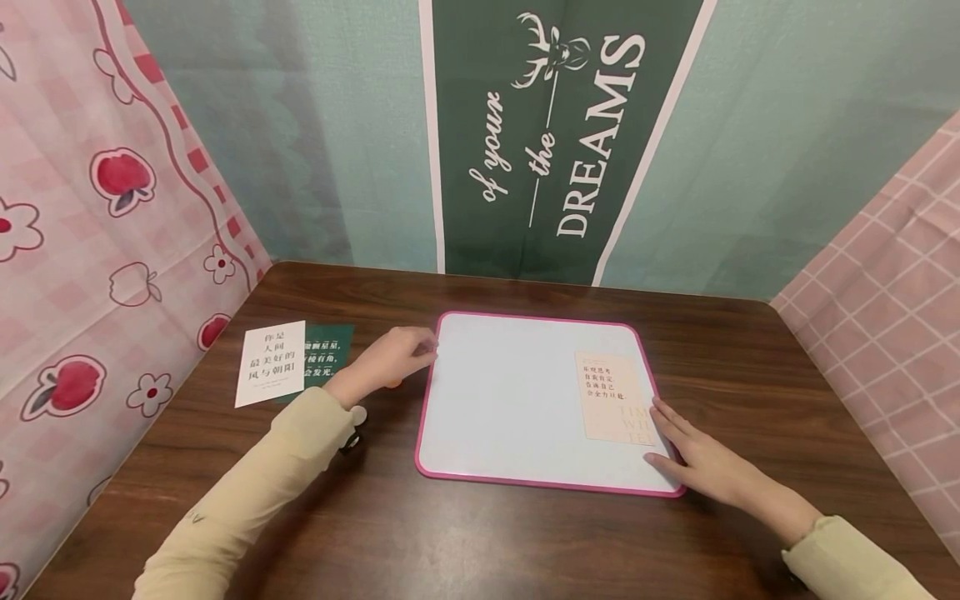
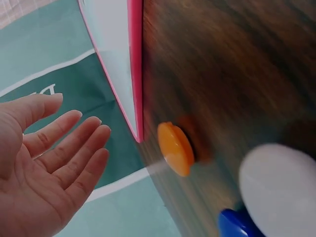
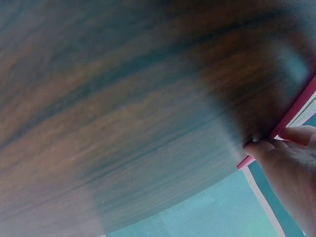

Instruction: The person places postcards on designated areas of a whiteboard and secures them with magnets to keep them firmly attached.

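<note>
A whiteboard point(image 1: 495, 392) with a pink frame lies flat on the table. On its right part lies a pale pink card point(image 1: 600, 417) printed with red characters. My right hand point(image 1: 708, 467) rests on the board's right edge, fingers straight, thumb on the white surface just below the card. At the left edge is my left hand point(image 1: 393, 354), fingertips right by the frame. The left wrist view shows the palm of that hand point(image 2: 59, 163), fingers loosely bent and nothing in them. Beside the board's frame sits an orange round magnet-like piece point(image 2: 175, 149).
A white card point(image 1: 272, 364) with dark characters overlaps a green card point(image 1: 328, 354) at the left. Near my left wrist are a white round piece point(image 2: 279, 187) and a blue one point(image 2: 237, 224). Patterned cloths hang around the wooden table point(image 1: 465, 542).
</note>
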{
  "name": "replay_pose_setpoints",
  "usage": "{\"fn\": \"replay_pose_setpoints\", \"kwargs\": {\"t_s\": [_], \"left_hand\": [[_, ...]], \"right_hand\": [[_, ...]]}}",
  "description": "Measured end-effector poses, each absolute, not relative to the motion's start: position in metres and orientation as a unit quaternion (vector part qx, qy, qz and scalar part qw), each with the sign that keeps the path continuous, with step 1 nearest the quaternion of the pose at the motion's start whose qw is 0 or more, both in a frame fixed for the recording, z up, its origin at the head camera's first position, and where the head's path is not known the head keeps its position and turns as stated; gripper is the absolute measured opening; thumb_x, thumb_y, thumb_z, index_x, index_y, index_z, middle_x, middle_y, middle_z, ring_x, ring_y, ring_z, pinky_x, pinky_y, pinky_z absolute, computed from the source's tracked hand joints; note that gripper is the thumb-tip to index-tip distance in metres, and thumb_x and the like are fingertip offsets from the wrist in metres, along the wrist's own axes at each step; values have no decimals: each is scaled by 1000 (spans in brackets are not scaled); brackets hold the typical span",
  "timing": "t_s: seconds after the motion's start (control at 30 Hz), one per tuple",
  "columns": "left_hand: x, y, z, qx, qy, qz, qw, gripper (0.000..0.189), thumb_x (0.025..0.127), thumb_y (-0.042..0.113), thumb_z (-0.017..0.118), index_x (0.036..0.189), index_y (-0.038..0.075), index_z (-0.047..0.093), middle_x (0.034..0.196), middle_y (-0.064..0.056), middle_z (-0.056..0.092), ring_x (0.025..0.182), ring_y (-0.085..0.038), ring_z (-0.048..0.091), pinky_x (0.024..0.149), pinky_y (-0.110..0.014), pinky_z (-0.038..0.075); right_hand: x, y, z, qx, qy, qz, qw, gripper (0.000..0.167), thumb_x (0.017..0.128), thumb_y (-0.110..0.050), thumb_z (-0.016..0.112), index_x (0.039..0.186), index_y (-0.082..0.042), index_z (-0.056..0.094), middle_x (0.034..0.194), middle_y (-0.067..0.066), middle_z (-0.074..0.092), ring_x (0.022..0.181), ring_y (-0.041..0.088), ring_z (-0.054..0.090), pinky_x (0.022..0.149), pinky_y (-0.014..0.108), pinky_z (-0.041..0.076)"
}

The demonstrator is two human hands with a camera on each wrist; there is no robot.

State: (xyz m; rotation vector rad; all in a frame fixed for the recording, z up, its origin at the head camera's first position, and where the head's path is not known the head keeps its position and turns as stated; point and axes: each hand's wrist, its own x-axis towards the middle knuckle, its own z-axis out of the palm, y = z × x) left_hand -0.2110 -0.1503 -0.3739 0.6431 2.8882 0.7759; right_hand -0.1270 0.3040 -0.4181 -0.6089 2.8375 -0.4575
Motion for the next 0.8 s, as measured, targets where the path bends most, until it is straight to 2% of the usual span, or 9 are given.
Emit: {"fn": "replay_pose_setpoints", "kwargs": {"t_s": [0.23, 0.8], "left_hand": [[-211, -162, -377, 201, 941, 268, 38, 22, 87, 17, 61, 104, 3, 62, 97, -8, 64, 90, -20, 59, 81, -37, 50], [-207, -184, -385, 159, 948, 270, 60, 24, 88, 16, 59, 106, 1, 61, 100, -13, 63, 89, -23, 59, 79, -38, 49]], "right_hand": [[-127, 305, -418, -207, 961, -153, 100, 81, 86, -50, 53, 141, 3, 25, 148, 21, 18, 127, 44, 30, 95, 59, 31], [-126, 303, -413, -205, 961, -156, 99, 80, 86, -50, 53, 141, 2, 26, 148, 21, 18, 127, 44, 30, 95, 59, 32]]}}
